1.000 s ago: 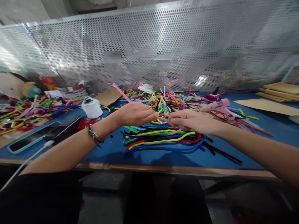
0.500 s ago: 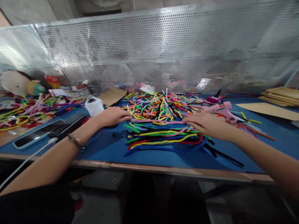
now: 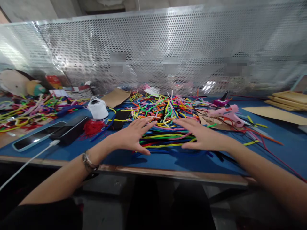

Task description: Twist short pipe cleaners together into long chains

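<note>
Head view: the left hand (image 3: 134, 134) and right hand (image 3: 203, 135), fingers spread wide, nothing gripped, are over the 2 ends of a row of long, multicoloured fuzzy stems (image 3: 165, 137) on the blue bench (image 3: 148, 161); pink plastic glue gun (image 3: 225, 113) right of that row!

both hands (image 3: 133, 134) (image 3: 203, 135) now wide-fingered

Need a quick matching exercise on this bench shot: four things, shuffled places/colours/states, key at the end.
Column one
1. left hand
2. strips laid in rows
3. glue gun
4. red thread tangle

Column two
A. mostly pink, pistol-shaped
B. next to the black box
C. spread wide open
D. between the left hand and the right hand

Pairs: 1-C, 2-D, 3-A, 4-B
</note>
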A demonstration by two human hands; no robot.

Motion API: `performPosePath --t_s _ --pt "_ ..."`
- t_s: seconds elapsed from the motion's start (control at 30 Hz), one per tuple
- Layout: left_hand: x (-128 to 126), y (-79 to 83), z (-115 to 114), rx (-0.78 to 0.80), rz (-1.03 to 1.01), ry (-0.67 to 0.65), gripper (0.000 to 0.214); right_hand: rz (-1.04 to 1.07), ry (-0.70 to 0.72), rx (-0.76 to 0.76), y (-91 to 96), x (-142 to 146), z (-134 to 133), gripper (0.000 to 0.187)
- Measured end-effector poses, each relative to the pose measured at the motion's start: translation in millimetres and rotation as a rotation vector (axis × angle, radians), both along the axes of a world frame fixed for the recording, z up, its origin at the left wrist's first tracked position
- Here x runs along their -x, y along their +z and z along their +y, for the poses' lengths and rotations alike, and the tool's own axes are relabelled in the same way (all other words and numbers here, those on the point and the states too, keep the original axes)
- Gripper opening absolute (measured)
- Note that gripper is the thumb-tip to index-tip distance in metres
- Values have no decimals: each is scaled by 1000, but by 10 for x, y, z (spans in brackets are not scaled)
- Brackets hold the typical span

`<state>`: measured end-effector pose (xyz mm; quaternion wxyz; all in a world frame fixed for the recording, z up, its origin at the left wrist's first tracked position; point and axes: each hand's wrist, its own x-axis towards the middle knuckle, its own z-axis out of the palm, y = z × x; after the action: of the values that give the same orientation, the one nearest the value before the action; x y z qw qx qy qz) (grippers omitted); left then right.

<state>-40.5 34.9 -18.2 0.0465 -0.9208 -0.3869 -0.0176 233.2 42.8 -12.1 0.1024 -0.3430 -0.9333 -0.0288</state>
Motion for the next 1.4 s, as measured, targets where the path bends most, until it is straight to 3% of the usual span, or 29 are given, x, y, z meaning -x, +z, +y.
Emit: performPosePath --t_s 0.1,0.2,0.3,0.47,0.73,0.8,0.97,1.17,1.4 --pt "-122 -113 87 67 33 -15 101 -98 17 95 -87 236 -1 92" --pt "-169 -137 192 121 31 -15 100 -144 31 215 -134 360 79 96" --pt "-174 -86 264 139 40 -37 88 -92 37 227 -120 375 132 86" --pt "-213 -23 289 94 61 -108 48 -91 -6 205 -91 326 115 64" --pt "-308 -104 199 69 23 -64 18 -138 -32 129 -121 331 110 20" --pt "-295 -118 211 59 -14 -66 19 -153 -51 108 -133 337 107 17" --pt "-252 -100 270 20 -113 20 21 -179 -189 15 -98 291 108 31" --pt "-103 -10 361 -31 -252 192 29 -211 -282 -125 156 225 204 30" --pt "208 52 549 -62 -443 447 40 -216 -354 -239 775 251 763 18"
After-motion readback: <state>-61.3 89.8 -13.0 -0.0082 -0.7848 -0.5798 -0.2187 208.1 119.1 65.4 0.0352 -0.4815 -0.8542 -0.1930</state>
